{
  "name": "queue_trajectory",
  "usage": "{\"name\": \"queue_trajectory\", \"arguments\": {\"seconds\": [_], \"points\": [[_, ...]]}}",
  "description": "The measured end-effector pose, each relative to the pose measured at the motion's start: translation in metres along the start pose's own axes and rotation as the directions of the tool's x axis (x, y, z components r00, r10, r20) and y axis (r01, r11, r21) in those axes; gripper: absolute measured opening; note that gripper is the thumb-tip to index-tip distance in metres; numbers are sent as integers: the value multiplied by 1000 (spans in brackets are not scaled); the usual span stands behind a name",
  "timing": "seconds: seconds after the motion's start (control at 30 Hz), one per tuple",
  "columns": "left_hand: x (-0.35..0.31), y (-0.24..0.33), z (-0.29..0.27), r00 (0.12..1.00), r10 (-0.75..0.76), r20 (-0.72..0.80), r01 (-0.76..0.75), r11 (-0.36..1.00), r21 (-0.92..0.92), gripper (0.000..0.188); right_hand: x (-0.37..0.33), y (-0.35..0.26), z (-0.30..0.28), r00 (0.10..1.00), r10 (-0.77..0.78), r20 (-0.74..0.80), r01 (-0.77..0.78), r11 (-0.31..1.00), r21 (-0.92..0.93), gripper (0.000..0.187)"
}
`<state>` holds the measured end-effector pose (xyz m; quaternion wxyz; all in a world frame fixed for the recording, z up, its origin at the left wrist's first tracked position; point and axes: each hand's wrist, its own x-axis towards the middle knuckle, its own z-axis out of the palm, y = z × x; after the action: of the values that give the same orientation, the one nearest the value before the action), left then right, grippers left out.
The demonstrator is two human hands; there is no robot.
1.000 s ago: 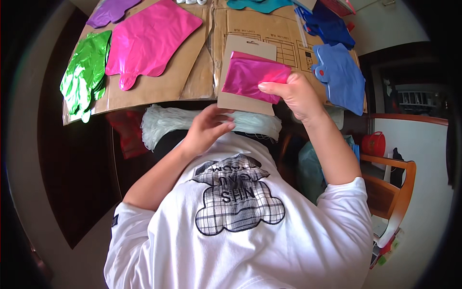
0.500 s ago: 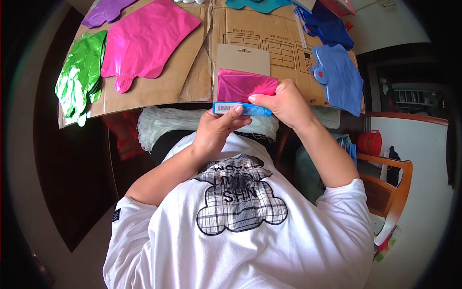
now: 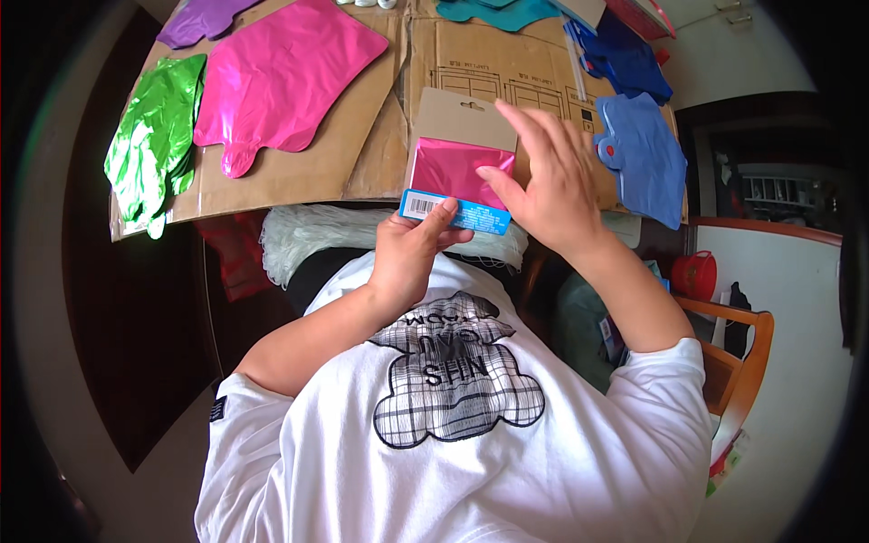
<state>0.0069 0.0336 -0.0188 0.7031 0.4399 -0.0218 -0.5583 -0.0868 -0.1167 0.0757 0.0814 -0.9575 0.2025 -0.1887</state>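
My left hand [image 3: 405, 252] pinches the lower edge of a card package, its thumb on the blue printed label [image 3: 482, 217] with a barcode. The package's tan card backing [image 3: 445, 111] has a hang slot at the top. A folded sheet of shiny pink foil [image 3: 450, 165] lies flat against the card, above the blue label. My right hand [image 3: 559, 195] is open, fingers spread, over the right side of the package. Its thumb is at the pink foil; whether it touches cannot be made out.
Flat foil balloons lie on the cardboard-covered table [image 3: 362, 172]: a large pink one [image 3: 285, 77], a green one [image 3: 154, 127], a purple one [image 3: 197, 20], a teal one [image 3: 502, 13] and blue ones [image 3: 641, 154]. White stringy material [image 3: 294, 244] sits below the table edge. A wooden chair [image 3: 751, 353] stands right.
My right hand has let go of the foil's right edge and spread its fingers. The package has tilted to show more of the blue label. My left hand keeps its grip.
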Motion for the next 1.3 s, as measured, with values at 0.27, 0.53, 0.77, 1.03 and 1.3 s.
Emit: {"name": "queue_trajectory", "arguments": {"seconds": [0.27, 0.53, 0.77, 1.03, 1.3], "points": [[4, 3, 3, 999, 26, -36, -25, 1000, 13, 19, 14, 17, 51, 701, -610, 369, 553, 792, 258, 91], [1, 5, 1, 994, -83, 72, 90, 990, -111, 24, 17, 16, 52, 683, -599, 418, 558, 797, 231, 92], [0, -1, 0, 989, -122, 85, 129, 988, -90, 25, 14, 13, 50, 688, -584, 429, 535, 809, 244, 91], [-2, 10, 9, 990, -133, 36, 135, 990, -42, 27, 17, 13, 45, 697, -599, 393, 511, 800, 314, 91], [0, 6, 8, 991, -130, 28, 133, 986, -99, 20, 21, 12, 34, 716, -603, 352, 445, 783, 435, 77]]}}
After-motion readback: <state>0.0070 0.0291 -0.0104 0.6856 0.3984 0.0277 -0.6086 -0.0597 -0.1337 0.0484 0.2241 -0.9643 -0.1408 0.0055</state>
